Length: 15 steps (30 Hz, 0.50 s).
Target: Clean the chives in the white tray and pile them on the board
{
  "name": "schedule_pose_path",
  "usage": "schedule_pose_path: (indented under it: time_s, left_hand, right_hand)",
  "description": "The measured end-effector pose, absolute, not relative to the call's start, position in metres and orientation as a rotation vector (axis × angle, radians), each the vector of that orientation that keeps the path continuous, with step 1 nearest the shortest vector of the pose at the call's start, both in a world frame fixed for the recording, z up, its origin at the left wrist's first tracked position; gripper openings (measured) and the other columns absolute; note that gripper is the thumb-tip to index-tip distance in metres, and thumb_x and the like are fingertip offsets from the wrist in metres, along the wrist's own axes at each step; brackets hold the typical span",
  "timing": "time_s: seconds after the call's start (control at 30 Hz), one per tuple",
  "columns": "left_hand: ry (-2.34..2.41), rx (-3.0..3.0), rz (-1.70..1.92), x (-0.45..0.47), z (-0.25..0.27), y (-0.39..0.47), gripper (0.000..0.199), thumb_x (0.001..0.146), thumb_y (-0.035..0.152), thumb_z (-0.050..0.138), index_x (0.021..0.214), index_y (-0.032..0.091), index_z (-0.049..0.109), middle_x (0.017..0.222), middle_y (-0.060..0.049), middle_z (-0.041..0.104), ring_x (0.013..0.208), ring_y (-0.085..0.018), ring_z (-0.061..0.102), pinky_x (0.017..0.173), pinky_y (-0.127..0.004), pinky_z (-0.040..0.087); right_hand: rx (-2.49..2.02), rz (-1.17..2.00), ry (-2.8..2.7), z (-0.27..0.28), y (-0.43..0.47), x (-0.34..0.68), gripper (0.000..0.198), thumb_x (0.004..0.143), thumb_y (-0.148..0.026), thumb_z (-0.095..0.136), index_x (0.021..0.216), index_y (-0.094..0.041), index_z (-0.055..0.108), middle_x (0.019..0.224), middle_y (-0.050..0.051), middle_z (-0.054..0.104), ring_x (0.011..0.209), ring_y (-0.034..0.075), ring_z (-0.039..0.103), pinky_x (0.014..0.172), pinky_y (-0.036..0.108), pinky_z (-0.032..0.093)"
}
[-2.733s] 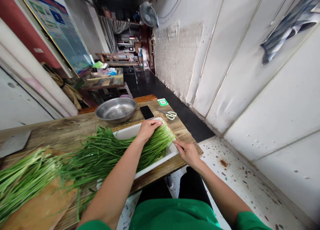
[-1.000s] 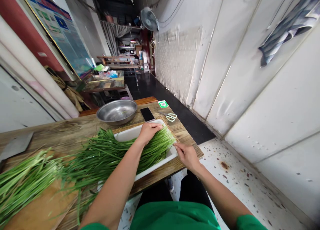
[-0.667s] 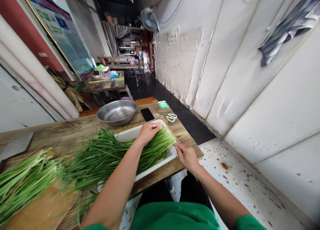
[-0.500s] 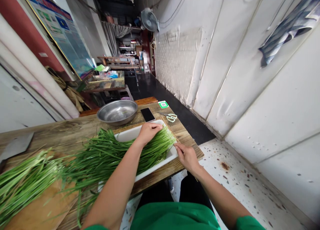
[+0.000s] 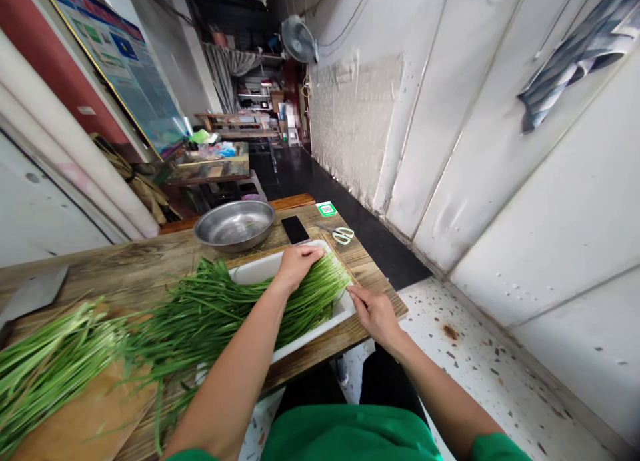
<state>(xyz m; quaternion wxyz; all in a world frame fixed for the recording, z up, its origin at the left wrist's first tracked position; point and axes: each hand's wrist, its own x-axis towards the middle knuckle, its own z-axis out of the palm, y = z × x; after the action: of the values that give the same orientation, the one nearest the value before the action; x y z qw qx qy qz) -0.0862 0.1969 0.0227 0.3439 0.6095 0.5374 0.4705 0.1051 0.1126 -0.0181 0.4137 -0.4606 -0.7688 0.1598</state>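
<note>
Long green garlic chives (image 5: pixel 310 297) lie in a white rectangular tray (image 5: pixel 250 271), their leafy ends spilling over its left end onto the table. My left hand (image 5: pixel 296 269) reaches across the bunch, thumb and fingertips pinched together on the pale stem ends by the far right corner. At the tray's right rim, my right hand (image 5: pixel 376 313) is closed in a pinch at the tips of the stems. Just how many stems each hand pinches is too small to tell. A second pile of chives (image 5: pixel 55 364) rests on a brown board (image 5: pixel 117 401) at the left.
Behind the tray are a metal bowl (image 5: pixel 235 227), a black phone (image 5: pixel 295 230), scissors with pale green handles (image 5: pixel 343 235) and a green QR card (image 5: pixel 327 209). A wide cleaver blade (image 5: pixel 37 289) lies on the wooden table (image 5: pixel 125 267) at the left. A white wall (image 5: pixel 475 214) runs along the right.
Almost nothing differs. My left fingertips have shifted very slightly left along the stem ends; my right hand stays at the tray's rim.
</note>
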Motion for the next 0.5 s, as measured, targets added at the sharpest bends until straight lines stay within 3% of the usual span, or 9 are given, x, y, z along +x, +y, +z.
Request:
schedule_pose_path:
  time_s: [0.5]
  left_hand:
    - [1.419, 1.560, 1.236, -0.0863, 0.0198, 0.1984, 0.033, 0.059, 0.041, 0.064, 0.078, 0.015, 0.069, 0.080, -0.006, 0.068, 0.076, -0.020, 0.060, 0.070, -0.029, 0.042]
  right_hand:
    - [-1.186, 0.370, -1.991, -0.0175, 0.1139, 0.1084, 0.028, 0.081, -0.020, 0.042, 0.101, -0.019, 0.062, 0.093, 0.006, 0.067, 0.080, 0.018, 0.064, 0.074, 0.025, 0.050]
